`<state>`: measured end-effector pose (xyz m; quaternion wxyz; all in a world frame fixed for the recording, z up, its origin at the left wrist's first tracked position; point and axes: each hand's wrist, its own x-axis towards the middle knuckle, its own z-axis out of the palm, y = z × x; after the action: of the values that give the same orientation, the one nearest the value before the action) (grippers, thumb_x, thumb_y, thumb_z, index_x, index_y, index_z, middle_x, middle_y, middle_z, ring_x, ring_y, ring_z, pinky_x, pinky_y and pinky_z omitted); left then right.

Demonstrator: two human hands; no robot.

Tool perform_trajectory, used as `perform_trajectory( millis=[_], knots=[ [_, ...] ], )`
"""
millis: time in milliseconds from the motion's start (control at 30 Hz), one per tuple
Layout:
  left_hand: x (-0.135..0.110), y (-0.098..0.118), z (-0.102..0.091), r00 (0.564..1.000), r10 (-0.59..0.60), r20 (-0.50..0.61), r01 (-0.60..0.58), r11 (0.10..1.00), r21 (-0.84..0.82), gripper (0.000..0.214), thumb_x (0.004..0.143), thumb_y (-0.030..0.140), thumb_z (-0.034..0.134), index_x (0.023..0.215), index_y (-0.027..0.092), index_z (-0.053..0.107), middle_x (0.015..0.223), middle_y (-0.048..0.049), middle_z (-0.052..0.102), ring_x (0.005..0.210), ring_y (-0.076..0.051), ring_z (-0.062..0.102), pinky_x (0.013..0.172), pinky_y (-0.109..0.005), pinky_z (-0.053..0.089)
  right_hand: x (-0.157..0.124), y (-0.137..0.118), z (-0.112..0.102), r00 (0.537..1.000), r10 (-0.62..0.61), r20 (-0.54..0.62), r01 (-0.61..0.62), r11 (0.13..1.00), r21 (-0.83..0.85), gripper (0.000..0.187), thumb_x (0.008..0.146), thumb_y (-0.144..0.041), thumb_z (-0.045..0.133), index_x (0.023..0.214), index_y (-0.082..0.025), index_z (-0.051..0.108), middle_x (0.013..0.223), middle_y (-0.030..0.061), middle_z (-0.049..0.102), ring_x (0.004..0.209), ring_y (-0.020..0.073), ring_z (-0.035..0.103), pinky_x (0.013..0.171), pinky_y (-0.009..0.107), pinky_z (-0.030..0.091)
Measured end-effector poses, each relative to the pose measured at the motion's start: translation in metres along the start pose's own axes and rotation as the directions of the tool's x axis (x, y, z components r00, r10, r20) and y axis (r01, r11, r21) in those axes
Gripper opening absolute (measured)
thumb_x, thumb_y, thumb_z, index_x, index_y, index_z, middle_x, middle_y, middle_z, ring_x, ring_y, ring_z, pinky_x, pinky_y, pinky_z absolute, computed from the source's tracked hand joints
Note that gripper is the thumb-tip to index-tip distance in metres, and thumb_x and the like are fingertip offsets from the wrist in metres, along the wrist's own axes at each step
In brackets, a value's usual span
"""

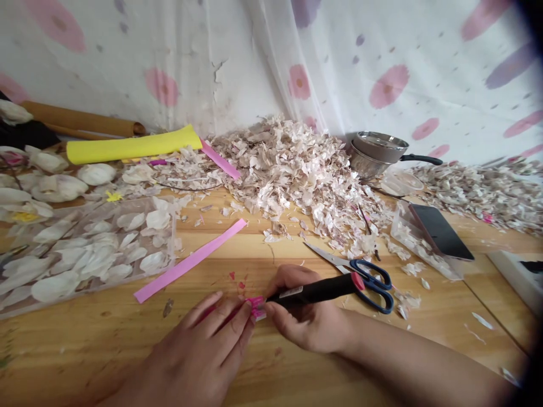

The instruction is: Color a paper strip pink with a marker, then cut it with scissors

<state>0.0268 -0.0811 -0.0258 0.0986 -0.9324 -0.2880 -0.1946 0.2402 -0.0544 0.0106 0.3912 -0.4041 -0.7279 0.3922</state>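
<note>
My right hand [303,314] is closed round a black pen-like tool [318,290] with a red end, its tip touching a small pink paper piece [255,306] on the wooden table [127,339]. My left hand [199,353] lies over that piece, fingers stretched out and pressing it down at its left side. A long pink paper strip [190,261] lies flat just beyond my left hand. Blue-handled scissors [360,271] rest behind my right hand.
A big heap of pale paper scraps [292,169] fills the back middle. A clear box of white petals [85,249] sits left. Yellow foam roll [131,146], metal pot [377,150], black phone [441,230] on a clear container.
</note>
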Motion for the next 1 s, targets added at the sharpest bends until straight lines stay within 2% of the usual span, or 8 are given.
perform_trajectory(
  millis=[133, 267, 367, 533, 667, 833, 933, 1000],
  knots=[
    [-0.0022, 0.0000, -0.0009, 1.000, 0.027, 0.011, -0.027, 0.999, 0.023, 0.035, 0.096, 0.029, 0.040, 0.115, 0.017, 0.067, 0.115, -0.0059, 0.070, 0.111, -0.025, 0.052, 0.105, -0.042, 0.029, -0.0004, 0.0012, 0.0029, 0.997, -0.076, 0.019, 0.078, 0.993, -0.090, 0.011, 0.077, -0.019, 0.060, 0.067, -0.017, 0.056, 0.056, -0.0007, 0.055, 0.048, 0.0100, 0.048, 0.046, 0.020, 0.037],
    [0.0001, -0.0008, -0.0039, 0.997, 0.077, 0.000, -0.077, 0.995, 0.066, 0.040, 0.088, 0.009, 0.036, 0.113, 0.015, 0.066, 0.113, -0.0062, 0.071, 0.106, -0.025, 0.056, 0.098, -0.042, 0.032, -0.0028, 0.0027, 0.0053, 0.999, 0.022, -0.049, -0.028, 0.991, -0.129, 0.013, 0.076, -0.017, 0.058, 0.064, -0.018, 0.051, 0.054, -0.0032, 0.049, 0.044, 0.0083, 0.043, 0.042, 0.019, 0.032],
    [0.0032, 0.0004, -0.0048, 0.996, 0.084, -0.018, -0.083, 0.994, 0.078, 0.046, 0.080, 0.001, 0.034, 0.111, 0.014, 0.066, 0.110, -0.0065, 0.072, 0.103, -0.024, 0.059, 0.096, -0.042, 0.032, -0.0055, 0.0028, 0.0079, 0.999, 0.053, -0.003, -0.053, 0.996, -0.069, 0.012, 0.077, -0.021, 0.058, 0.067, -0.018, 0.053, 0.056, -0.0028, 0.050, 0.044, 0.0080, 0.042, 0.040, 0.018, 0.031],
    [0.0041, 0.0017, -0.0042, 0.997, 0.078, -0.019, -0.076, 0.993, 0.089, 0.046, 0.078, 0.001, 0.035, 0.113, 0.013, 0.064, 0.111, -0.0071, 0.072, 0.104, -0.025, 0.059, 0.097, -0.042, 0.032, -0.0064, 0.0006, 0.0100, 0.999, 0.037, -0.031, -0.042, 0.987, -0.152, 0.011, 0.076, -0.020, 0.057, 0.066, -0.018, 0.053, 0.056, -0.0021, 0.051, 0.046, 0.0085, 0.044, 0.042, 0.019, 0.032],
    [0.0028, 0.0006, -0.0045, 0.995, 0.100, -0.012, -0.098, 0.989, 0.109, 0.045, 0.080, 0.002, 0.036, 0.113, 0.014, 0.064, 0.110, -0.0072, 0.072, 0.104, -0.024, 0.060, 0.097, -0.042, 0.033, -0.0058, -0.0014, 0.0091, 1.000, 0.029, 0.009, -0.028, 0.993, -0.117, 0.011, 0.077, -0.022, 0.057, 0.067, -0.019, 0.053, 0.056, -0.0021, 0.052, 0.046, 0.0082, 0.044, 0.041, 0.018, 0.032],
    [0.0029, 0.0005, -0.0052, 0.996, 0.090, -0.019, -0.087, 0.991, 0.105, 0.043, 0.081, 0.004, 0.036, 0.112, 0.014, 0.064, 0.110, -0.0068, 0.072, 0.103, -0.024, 0.060, 0.096, -0.042, 0.034, -0.0065, -0.0003, 0.0084, 0.997, 0.077, -0.017, -0.079, 0.987, -0.138, 0.011, 0.076, -0.022, 0.057, 0.067, -0.020, 0.050, 0.057, -0.0025, 0.051, 0.047, 0.0090, 0.044, 0.041, 0.018, 0.032],
    [0.0033, 0.0004, -0.0050, 0.995, 0.099, -0.017, -0.097, 0.990, 0.105, 0.043, 0.082, 0.004, 0.036, 0.116, 0.013, 0.062, 0.110, -0.0078, 0.071, 0.104, -0.025, 0.060, 0.097, -0.042, 0.034, -0.0072, 0.0005, 0.0087, 0.996, 0.085, 0.035, -0.082, 0.993, -0.086, 0.011, 0.078, -0.023, 0.058, 0.069, -0.020, 0.051, 0.057, -0.0033, 0.050, 0.046, 0.0083, 0.044, 0.041, 0.018, 0.032],
    [0.0032, 0.0002, -0.0051, 0.995, 0.096, -0.009, -0.094, 0.990, 0.100, 0.043, 0.083, 0.004, 0.036, 0.116, 0.012, 0.062, 0.111, -0.0082, 0.071, 0.104, -0.025, 0.060, 0.097, -0.042, 0.033, -0.0072, 0.0006, 0.0091, 0.995, 0.098, 0.024, -0.096, 0.992, -0.081, 0.011, 0.078, -0.023, 0.058, 0.070, -0.019, 0.052, 0.057, -0.0032, 0.050, 0.045, 0.0080, 0.042, 0.040, 0.018, 0.031]
  ],
)
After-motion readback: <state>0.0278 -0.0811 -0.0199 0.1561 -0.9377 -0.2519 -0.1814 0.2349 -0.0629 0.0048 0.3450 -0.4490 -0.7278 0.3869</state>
